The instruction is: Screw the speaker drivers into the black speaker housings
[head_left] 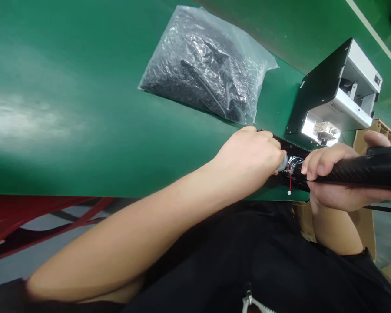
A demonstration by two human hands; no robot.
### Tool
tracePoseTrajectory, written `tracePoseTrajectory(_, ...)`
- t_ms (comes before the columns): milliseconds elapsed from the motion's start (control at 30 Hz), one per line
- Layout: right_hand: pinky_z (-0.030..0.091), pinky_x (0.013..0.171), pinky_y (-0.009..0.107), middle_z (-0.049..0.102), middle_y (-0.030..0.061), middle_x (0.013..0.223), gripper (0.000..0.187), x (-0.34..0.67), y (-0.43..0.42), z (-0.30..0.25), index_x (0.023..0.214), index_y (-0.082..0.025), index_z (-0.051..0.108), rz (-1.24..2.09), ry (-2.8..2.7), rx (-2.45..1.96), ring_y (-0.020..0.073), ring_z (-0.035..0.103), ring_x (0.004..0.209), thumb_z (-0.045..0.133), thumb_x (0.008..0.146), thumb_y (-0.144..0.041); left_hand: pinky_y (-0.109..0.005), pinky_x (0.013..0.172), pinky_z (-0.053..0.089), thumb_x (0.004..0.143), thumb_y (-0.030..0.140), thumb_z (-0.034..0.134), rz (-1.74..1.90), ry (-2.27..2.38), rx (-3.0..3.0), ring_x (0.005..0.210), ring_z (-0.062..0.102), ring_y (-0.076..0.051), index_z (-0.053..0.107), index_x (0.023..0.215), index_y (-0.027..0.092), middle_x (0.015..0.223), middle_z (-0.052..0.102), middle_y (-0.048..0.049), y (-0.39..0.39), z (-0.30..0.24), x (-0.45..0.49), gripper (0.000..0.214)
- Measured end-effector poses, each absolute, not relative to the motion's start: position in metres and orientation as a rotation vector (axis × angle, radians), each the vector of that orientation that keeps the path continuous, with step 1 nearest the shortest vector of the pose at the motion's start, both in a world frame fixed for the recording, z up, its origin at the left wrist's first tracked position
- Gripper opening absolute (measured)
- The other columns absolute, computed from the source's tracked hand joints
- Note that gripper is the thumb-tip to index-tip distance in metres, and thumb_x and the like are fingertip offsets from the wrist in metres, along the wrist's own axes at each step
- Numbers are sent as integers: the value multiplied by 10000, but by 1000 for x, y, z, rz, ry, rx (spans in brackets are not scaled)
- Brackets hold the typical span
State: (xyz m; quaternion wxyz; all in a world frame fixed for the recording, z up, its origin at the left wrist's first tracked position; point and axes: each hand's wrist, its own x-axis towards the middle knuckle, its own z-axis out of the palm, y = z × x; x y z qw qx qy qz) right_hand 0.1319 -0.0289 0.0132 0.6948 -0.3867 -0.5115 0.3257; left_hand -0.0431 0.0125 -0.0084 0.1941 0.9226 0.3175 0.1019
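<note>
My left hand (254, 150) is closed, knuckles up, at the front edge of the green table. A small round grey part (283, 163) shows at its fingertips; the rest of its grip is hidden. My right hand (335, 174) is wrapped around a long black tool with a textured grip (371, 169), probably an electric screwdriver, pointing left. Its narrow end meets a round silvery part (295, 163) between the hands. A thin red wire (290, 180) with a white connector hangs from there. Beneath lies a dark flat piece (289, 147), partly covered by my hands.
A clear plastic bag (205, 65) full of small black pieces lies on the green table (68, 108). Behind my right hand stands a black and silver machine (332, 95). A cardboard box (365, 137) sits beside it. Red stool-like framing (35, 226) shows below the table edge.
</note>
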Motion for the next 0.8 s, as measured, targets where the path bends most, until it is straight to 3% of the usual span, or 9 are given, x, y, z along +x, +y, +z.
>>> tracePoseTrajectory(167,484,331,296,665,-56,546,598,129,-28,14,1141,-315,797,744,-1122,-826,157,489,316,596,945,-842,-406,732,362,1052,211,708,269,886,2583,971,746,-274,868,1090,231,1011,853,-51,13,-7,-44,165)
tracePoseTrajectory(367,490,347,297,620,-68,549,642,132,-26,10,1176,-353,767,662,-1305,-906,147,474,317,541,936,-904,-400,728,345,1046,184,698,273,890,2593,960,739,-266,863,1061,232,993,846,-50,14,-7,-44,173)
tracePoseTrajectory(567,461,309,309,648,-26,560,893,132,-30,-3,1268,-336,800,684,-1375,-737,172,496,331,269,954,-981,-401,712,332,1059,163,677,301,880,2615,953,734,-254,858,1060,227,989,843,-49,10,-10,-44,192)
tracePoseTrajectory(800,490,362,296,668,-44,601,690,122,-40,-7,1249,-360,794,708,-1330,-778,167,521,378,429,996,-888,-404,726,342,1047,140,688,310,885,2613,953,729,-266,855,1039,223,980,842,-43,6,-9,-45,187)
